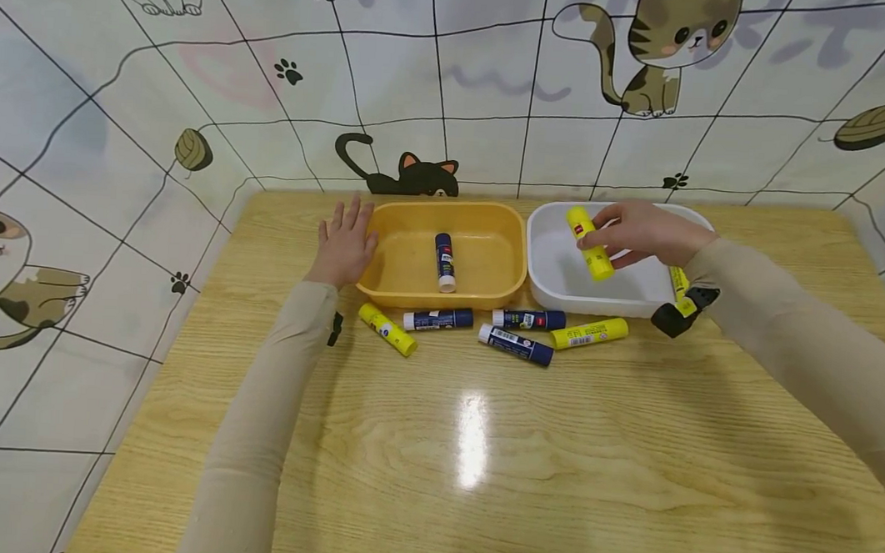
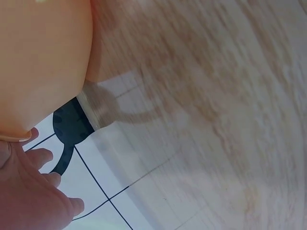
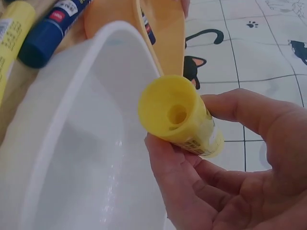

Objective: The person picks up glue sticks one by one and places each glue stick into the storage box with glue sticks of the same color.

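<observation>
Over the white tray point(image 1: 550, 290), my right hand point(image 1: 651, 231) pinches a yellow glue stick point(image 1: 590, 244) between thumb and fingers. In the right wrist view, the hollow end of that glue stick point(image 3: 165, 108) faces the camera. My left hand point(image 1: 345, 242) rests at the left rim of the orange tray point(image 1: 393, 286), fingers extended. In the left wrist view, the left hand point(image 2: 36, 191) touches the tray's side point(image 2: 43, 52). A navy glue stick point(image 1: 444, 260) with a white cap lies in the orange tray. Another yellow glue stick point(image 1: 678, 280) shows at the white tray's right side, partly hidden by the wrist.
In front of the trays lie a yellow glue stick point(image 1: 387, 329) at left, navy glue sticks point(image 1: 438, 320) in the middle, and a second yellow one point(image 1: 590, 333) at right. The wooden table point(image 1: 553, 466) meets a cat-patterned wall point(image 1: 486, 153) behind the trays.
</observation>
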Demonstrator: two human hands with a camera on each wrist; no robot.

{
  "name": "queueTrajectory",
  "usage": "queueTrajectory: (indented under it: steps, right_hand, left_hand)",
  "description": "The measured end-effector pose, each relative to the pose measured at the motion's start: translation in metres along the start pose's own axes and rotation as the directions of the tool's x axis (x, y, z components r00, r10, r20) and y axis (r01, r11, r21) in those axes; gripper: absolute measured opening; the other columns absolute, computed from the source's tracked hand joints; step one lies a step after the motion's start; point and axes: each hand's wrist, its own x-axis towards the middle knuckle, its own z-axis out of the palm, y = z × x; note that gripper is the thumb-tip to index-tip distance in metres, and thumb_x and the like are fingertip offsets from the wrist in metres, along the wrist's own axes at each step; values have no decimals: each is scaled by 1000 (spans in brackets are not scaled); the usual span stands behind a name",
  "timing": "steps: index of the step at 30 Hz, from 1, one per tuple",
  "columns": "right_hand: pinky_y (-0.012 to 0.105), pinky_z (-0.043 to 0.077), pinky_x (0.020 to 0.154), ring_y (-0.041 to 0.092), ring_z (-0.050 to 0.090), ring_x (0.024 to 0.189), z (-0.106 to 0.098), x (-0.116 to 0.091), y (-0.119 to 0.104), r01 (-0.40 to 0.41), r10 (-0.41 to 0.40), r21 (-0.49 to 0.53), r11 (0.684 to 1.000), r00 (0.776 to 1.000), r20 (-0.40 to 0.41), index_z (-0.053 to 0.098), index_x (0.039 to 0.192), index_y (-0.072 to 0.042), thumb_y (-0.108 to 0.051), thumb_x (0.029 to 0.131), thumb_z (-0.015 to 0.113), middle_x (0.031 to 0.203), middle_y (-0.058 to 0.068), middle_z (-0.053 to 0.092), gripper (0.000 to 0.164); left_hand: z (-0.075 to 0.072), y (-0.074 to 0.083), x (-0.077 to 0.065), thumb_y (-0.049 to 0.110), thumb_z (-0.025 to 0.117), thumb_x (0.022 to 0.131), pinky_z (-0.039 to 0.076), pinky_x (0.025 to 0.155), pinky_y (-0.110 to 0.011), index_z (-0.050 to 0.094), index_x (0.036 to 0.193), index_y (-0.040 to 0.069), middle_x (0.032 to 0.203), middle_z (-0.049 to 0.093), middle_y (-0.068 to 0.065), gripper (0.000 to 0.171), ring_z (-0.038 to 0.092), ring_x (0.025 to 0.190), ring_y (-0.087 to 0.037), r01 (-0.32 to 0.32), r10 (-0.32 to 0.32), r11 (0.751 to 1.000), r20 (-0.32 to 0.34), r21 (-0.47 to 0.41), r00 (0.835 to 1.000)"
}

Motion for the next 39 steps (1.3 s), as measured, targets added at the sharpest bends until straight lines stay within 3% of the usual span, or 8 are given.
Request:
queueTrajectory:
  steps: [8,17,27,30,39]
  right_hand:
    - [35,55,78,31,60,98,-12,18,9,-64,64,18,998,998,-8,36,134,16,-31,95,60,115,24,54,65]
    - [26,55,70,14,58,71,-26,34,23,-152,157,-65,986,984,82,44,122,14,-29,91,67,88,8,55,57]
    - [28,55,72,13,64,68,-33,52,41,-271,279,-75,960,949,146,50,108,13,-19,89,70,81,6,65,42]
    - [27,55,73,13,65,69,-35,55,48,-306,320,-106,946,933,167,48,109,16,-20,89,70,80,6,66,46]
    - [25,52,70,12,65,66,-44,59,65,-289,345,-235,928,905,250,55,96,12,-25,89,68,70,2,68,40]
  left_hand:
    - [-2,-1,-1,30,27,105,-1,111,-60,12,156,10,161,2,-13,56,-5,145,-34,-1,2,1000,13,-13,1000]
    - [0,-3,1,35,22,106,-6,111,-58,11,156,12,161,2,-10,57,-7,146,-31,-5,6,999,25,-42,1000]
    - [-2,-3,2,39,21,105,-8,110,-57,10,156,12,161,4,-9,59,-6,146,-30,-20,21,999,36,-40,999]
    - [-2,-3,1,40,22,105,-9,110,-57,10,156,12,161,3,-9,60,-6,146,-30,-22,24,998,40,-52,999]
    - [-2,-4,-1,40,23,104,-12,110,-56,10,156,12,161,4,-9,61,-10,146,-27,-16,19,997,37,-75,999]
